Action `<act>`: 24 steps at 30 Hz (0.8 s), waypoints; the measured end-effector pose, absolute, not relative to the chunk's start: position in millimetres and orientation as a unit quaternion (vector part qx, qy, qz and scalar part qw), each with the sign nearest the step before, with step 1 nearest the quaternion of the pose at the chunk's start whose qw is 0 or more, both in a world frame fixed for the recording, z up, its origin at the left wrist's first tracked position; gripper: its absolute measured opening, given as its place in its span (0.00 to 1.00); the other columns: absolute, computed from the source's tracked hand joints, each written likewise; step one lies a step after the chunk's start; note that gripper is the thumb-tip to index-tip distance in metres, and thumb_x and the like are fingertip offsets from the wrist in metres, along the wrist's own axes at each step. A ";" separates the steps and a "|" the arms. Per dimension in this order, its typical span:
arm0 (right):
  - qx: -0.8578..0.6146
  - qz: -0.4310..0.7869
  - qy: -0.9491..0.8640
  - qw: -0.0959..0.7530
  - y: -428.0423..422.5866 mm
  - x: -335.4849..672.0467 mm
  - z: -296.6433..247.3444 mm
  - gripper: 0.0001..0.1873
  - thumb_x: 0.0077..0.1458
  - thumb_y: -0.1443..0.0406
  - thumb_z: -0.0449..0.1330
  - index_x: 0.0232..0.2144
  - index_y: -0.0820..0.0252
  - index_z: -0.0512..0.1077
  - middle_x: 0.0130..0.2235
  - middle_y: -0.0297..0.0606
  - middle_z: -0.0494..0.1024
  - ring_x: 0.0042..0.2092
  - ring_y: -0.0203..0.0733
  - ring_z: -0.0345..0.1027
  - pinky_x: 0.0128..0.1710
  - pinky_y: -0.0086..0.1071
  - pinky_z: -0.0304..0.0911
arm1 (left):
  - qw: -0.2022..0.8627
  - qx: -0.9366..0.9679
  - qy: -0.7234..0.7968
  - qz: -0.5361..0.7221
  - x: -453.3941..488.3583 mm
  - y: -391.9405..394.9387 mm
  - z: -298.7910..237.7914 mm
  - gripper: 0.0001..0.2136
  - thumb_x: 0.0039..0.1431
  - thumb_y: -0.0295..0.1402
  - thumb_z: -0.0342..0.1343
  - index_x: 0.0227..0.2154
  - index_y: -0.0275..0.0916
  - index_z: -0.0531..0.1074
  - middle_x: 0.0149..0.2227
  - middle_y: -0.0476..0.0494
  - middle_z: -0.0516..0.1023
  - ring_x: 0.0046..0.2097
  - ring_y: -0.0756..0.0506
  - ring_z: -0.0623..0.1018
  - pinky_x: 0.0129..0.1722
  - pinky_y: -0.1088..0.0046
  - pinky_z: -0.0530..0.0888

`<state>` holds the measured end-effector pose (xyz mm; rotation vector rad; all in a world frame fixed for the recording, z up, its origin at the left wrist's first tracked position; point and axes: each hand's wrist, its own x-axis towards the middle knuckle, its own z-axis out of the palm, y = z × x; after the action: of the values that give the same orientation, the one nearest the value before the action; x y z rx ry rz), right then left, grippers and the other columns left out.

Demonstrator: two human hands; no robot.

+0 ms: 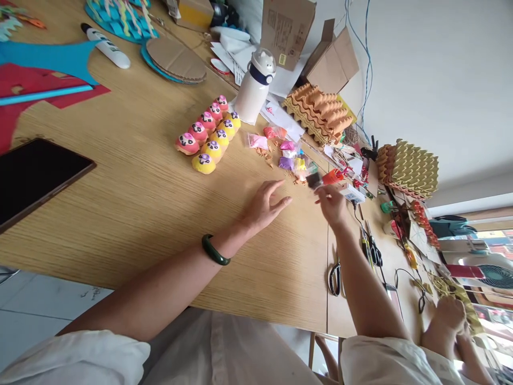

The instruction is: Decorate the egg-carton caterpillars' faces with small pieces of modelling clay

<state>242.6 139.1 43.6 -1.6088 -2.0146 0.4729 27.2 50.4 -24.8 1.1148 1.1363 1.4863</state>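
My left hand [266, 206], with a green bangle [215, 250] on the wrist, hovers low over the wooden table [140, 203], fingers spread and holding nothing. My right hand [331, 203] is raised just to its right, fingertips pinched on a small dark object [315, 179] that is blurred. An orange-red item [333, 175] lies right behind it. Small bags of coloured clay [289, 155] lie just beyond both hands. Two rows of pink and yellow clay figures [206, 136] stand farther left.
A white bottle with a bear lid [254, 85] stands behind the figures. Orange [320, 112] and yellow [406, 166] egg cartons, cardboard boxes [332, 59], scissors [334, 278], a black tablet [32, 176], a marker [106, 45] and coloured paper [44, 80] crowd the table.
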 end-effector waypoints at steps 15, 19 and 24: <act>-0.441 0.598 -0.511 0.432 49.0 187.6 -20.7 0.26 0.49 0.42 0.73 0.24 0.55 0.72 0.24 0.29 0.66 0.24 0.34 0.59 0.25 0.31 0.61 | 0.453 0.423 0.503 0.602 24.3 51.9 -30.7 0.16 0.62 0.39 0.66 0.49 0.36 0.82 0.44 0.43 0.86 0.46 0.46 0.82 0.52 0.72 0.76; -0.429 0.597 -0.509 0.448 47.8 188.6 -26.8 0.29 0.53 0.40 0.71 0.22 0.55 0.70 0.24 0.28 0.63 0.23 0.32 0.55 0.24 0.31 0.56 | 0.444 0.425 0.498 0.612 25.0 52.6 -35.7 0.17 0.60 0.42 0.66 0.47 0.36 0.83 0.41 0.44 0.86 0.43 0.47 0.81 0.49 0.74 0.75; -0.420 0.587 -0.547 0.424 44.5 191.5 -30.6 0.25 0.58 0.43 0.70 0.25 0.55 0.73 0.24 0.28 0.65 0.24 0.32 0.57 0.26 0.32 0.54 | 0.432 0.421 0.510 0.613 23.6 50.3 -34.0 0.15 0.60 0.41 0.67 0.45 0.38 0.83 0.44 0.43 0.87 0.46 0.45 0.83 0.50 0.71 0.77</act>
<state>191.5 44.5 -30.6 -1.0506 -1.3694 1.4683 23.6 50.3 -34.0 1.0499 1.2720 1.5266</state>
